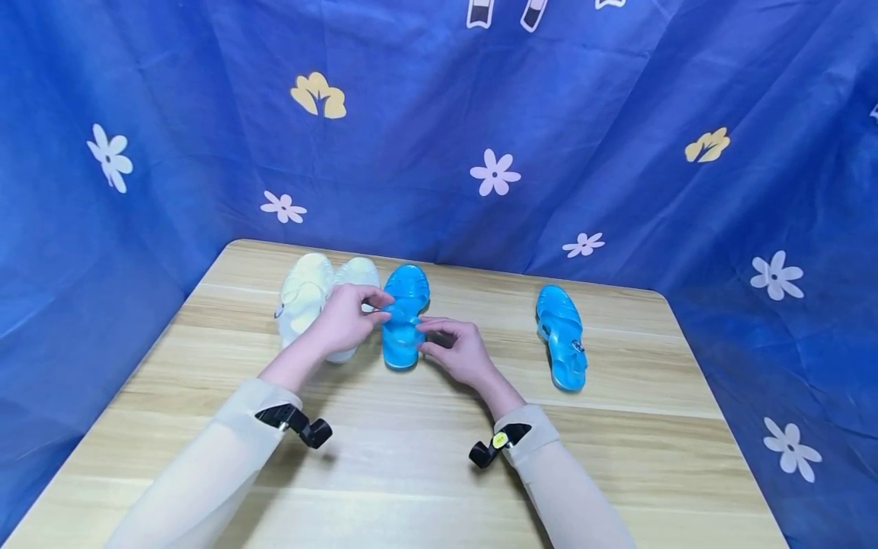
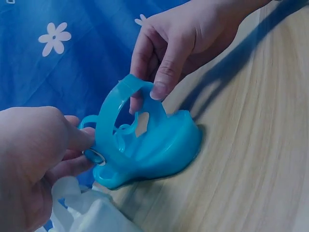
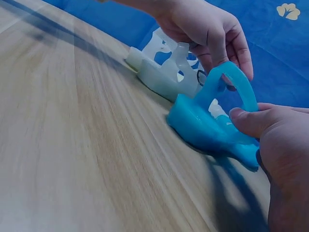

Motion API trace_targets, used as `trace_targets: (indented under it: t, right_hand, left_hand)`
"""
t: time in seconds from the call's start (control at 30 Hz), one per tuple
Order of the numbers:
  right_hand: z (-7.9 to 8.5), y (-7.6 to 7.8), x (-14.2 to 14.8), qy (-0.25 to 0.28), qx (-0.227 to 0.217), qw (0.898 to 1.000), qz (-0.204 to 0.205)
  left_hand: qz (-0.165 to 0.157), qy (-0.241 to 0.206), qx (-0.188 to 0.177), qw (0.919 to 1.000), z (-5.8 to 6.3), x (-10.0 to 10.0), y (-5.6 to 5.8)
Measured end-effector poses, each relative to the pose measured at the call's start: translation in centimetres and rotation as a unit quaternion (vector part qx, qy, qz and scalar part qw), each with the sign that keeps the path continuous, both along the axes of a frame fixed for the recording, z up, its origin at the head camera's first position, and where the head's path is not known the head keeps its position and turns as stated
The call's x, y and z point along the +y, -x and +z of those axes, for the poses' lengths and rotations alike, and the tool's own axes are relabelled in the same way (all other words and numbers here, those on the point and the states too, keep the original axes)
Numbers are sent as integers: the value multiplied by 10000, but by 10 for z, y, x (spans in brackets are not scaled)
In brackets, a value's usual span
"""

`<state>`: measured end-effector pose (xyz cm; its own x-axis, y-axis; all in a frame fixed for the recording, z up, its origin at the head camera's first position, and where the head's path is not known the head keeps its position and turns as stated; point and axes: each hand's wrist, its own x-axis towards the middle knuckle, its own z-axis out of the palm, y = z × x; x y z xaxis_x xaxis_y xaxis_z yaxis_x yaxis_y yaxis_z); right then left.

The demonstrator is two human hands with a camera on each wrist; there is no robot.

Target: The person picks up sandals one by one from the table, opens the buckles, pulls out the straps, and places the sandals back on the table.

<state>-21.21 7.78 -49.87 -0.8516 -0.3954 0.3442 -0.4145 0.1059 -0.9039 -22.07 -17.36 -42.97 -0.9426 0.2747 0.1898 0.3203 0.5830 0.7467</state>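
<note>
Left hand (image 1: 353,313) pinches the buckle side of the translucent blue plastic ankle strap (image 2: 112,108), thumb and fingers closed on it next to a small round buckle (image 2: 95,156). Right hand (image 1: 459,351) pinches the same strap further along, thumb on 1 face, fingers behind. Strap stands up as a raised loop between the 2 hands. It belongs to the glossy blue plastic sandal with a slatted toe (image 1: 408,284), sole down on the table, toe toward the backdrop, left of table centre, near the far edge. Just left of it, partly behind the left hand: 2 translucent white plastic sandals (image 1: 306,282), side by side, toes also toward the backdrop. Well apart on the right: 1 matching blue plastic sandal with a buckled strap (image 1: 562,335), upright, slightly angled. Both forearms in pale long sleeves (image 1: 569,488), 1 black wrist camera (image 1: 302,427) on each. All on a light wood-grain table with rounded corners (image 1: 411,473). Around it, blue fabric backdrop (image 1: 411,114) printed with white and yellow flowers.
</note>
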Motion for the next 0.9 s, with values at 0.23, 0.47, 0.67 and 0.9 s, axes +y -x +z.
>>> trace_targets:
  t: [0.23, 0.47, 0.67, 0.9]
  right_hand:
    - [0, -4, 10, 74, -65, 9999, 74]
    - [0, -9, 22, 125, -147, 9997, 153]
    - [1, -16, 35, 47, -99, 9999, 48]
    - [5, -27, 48, -101, -304, 9994, -141]
  left_hand:
    - [5, 109, -33, 9999, 4, 8, -1]
    - [-104, -4, -125, 9999, 6, 23, -4]
    - [-139, -85, -124, 9998, 2, 39, -10]
    - [-86, -529, -78, 9985, -4, 50, -19]
